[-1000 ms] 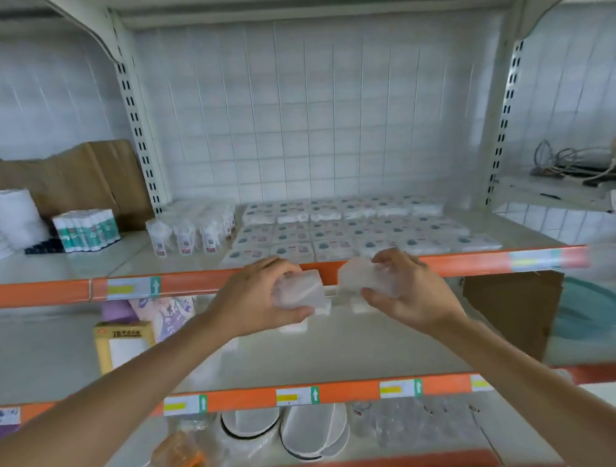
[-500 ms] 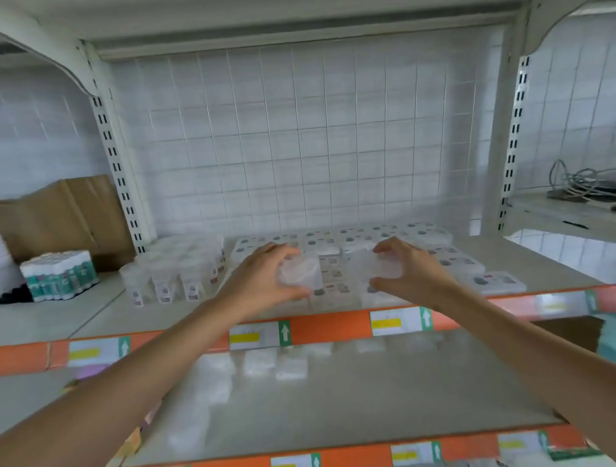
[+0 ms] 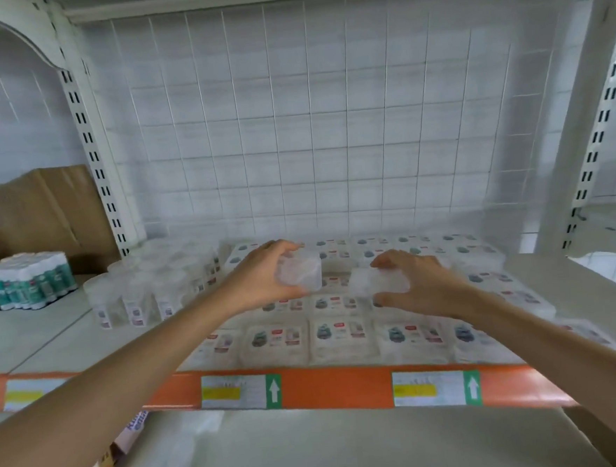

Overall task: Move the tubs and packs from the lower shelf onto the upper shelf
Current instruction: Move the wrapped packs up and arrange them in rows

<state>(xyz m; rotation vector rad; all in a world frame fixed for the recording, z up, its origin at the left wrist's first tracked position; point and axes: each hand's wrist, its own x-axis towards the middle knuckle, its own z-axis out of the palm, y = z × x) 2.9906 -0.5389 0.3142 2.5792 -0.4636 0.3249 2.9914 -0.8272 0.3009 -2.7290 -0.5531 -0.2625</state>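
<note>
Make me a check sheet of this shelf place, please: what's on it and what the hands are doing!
Surface: upper shelf, white, with an orange front rail; lower shelf beneath.
Job's things: left tub and right tub, both clear, held over rows of flat packs; tall tubs stand to the left of the packs.
Clutter: bundle of green-and-white bottles; cardboard behind it.
Grips: left hand holds the left tub; right hand holds the right tub.
Cables: nothing seen.
Surroundings: wire grid back; slotted white uprights.
</note>
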